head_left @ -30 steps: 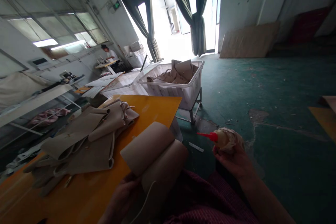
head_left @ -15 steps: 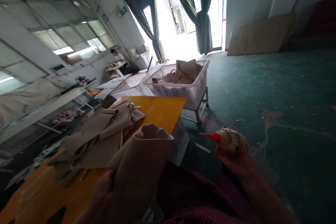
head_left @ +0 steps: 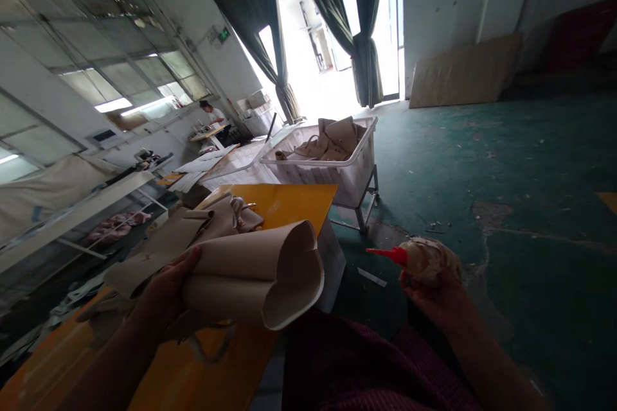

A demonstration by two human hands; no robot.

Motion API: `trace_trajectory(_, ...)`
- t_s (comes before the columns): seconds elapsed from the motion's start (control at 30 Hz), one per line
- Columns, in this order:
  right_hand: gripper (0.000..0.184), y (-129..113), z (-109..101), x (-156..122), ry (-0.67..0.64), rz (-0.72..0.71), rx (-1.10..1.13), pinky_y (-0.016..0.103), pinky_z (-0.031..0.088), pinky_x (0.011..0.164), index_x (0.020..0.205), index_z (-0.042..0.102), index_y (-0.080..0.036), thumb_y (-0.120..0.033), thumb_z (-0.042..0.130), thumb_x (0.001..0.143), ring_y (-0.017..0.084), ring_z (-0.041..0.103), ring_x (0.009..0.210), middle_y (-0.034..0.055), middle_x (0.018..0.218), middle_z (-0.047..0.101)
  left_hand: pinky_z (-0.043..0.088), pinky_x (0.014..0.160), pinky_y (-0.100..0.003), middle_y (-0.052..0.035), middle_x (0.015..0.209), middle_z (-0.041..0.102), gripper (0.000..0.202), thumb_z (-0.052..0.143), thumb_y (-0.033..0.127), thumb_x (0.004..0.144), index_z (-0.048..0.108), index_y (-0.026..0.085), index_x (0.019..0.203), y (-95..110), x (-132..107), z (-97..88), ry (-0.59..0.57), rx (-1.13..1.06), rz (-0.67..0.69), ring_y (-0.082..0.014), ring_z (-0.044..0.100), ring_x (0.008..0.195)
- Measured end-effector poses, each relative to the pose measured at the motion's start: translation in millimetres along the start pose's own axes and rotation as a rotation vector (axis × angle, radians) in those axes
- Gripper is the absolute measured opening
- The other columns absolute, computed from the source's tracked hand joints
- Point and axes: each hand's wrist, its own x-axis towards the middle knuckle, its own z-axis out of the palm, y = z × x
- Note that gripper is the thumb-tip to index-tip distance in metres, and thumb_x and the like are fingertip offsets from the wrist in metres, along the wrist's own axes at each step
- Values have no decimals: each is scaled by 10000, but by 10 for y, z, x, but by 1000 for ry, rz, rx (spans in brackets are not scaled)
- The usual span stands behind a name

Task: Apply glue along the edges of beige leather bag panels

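- Fingers of the left hand [head_left: 164, 289] curl closed around a rolled piece of beige leather [head_left: 250, 276], holding it up over the orange board [head_left: 284, 205], with the open rolled end facing right.
- Fingers of the right hand [head_left: 431, 302] wrap snugly around a squeeze bottle [head_left: 424, 261] crusted with something pale. Its red nozzle [head_left: 388, 255] points left toward the leather, apart from it, and the hand is out over the floor.
- A pile of beige leather pieces [head_left: 159, 237] lies on the orange board, just beyond the left hand, with a metal buckle [head_left: 238, 210] at its far end.
- Beyond the board, a white plastic bin [head_left: 318, 176] on a metal trolley [head_left: 365, 209] holds more beige leather pieces [head_left: 335, 140].
- A white strip [head_left: 371, 277] lies on the worn green floor [head_left: 540, 160] near the bottle.
- Far off, a co-worker [head_left: 209, 115] is at a bench by the windows [head_left: 128, 74]. Dark curtains [head_left: 366, 58] hang at a bright doorway, and a large board [head_left: 465, 70] leans against the wall.
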Motion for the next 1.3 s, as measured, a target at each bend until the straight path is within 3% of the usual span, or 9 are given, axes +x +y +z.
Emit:
trace_trajectory(0.1,152,100,22,55,36,23,-19,386,657,548,1060,728,-268,-279,587,1004,239,758,747,38,974,795,591,547,-295,-82,842,773,440,843,344,780,702,127,1136,-256,134,43,-62,-10,-30,-227,700,633)
trace_trajectory(0.2,106,269,73,151,-5,24,-52,338,672,601,1047,732,-242,-227,670,963,217,761,785,42,975,795,578,575,-277,-97,868,786,494,880,354,729,725,116,1133,-486,213,79,-48,-15,-68,-216,698,650)
trace_trajectory(0.33,147,535,171,345,-80,1,-106,280,673,632,1006,735,-235,-183,785,878,193,763,804,18,949,786,584,602,-298,-113,884,790,604,928,434,664,732,104,1131,-652,298,25,-86,-17,-75,-249,722,704)
trace_trajectory(0.57,398,908,432,606,-384,-293,-331,226,650,672,999,737,-240,-254,977,682,170,732,861,-32,969,761,593,577,-295,-102,876,787,448,881,370,758,725,110,1087,-737,441,-48,-135,-98,-129,-232,719,663)
trace_trajectory(0.8,496,1009,477,722,-310,-401,-474,220,611,584,974,748,-181,-288,1019,574,174,699,772,0,915,750,587,579,-263,-99,819,775,206,692,268,941,731,106,1063,-812,444,25,-66,-150,-188,-198,699,617)
trace_trajectory(0.97,436,1014,430,708,-477,-409,-524,233,626,674,1068,734,-216,-308,961,707,180,697,879,17,1034,732,591,575,-267,-102,828,777,200,682,261,949,728,107,1068,-917,399,8,-79,-200,-204,-200,701,623)
trace_trajectory(1.13,520,1032,445,806,-381,-355,-475,243,640,721,1044,741,-264,-371,1012,613,174,697,907,-9,1060,730,577,511,-267,-95,796,770,177,675,247,951,722,106,1046,-954,342,-5,-80,-242,-216,-198,686,582)
trace_trajectory(1.3,606,1092,549,930,-334,-370,-507,245,617,638,1004,738,-267,-439,1037,505,197,682,872,13,1042,718,587,503,-275,-85,791,774,222,781,258,860,732,118,1025,-996,330,-28,-71,-286,-229,-207,687,568)
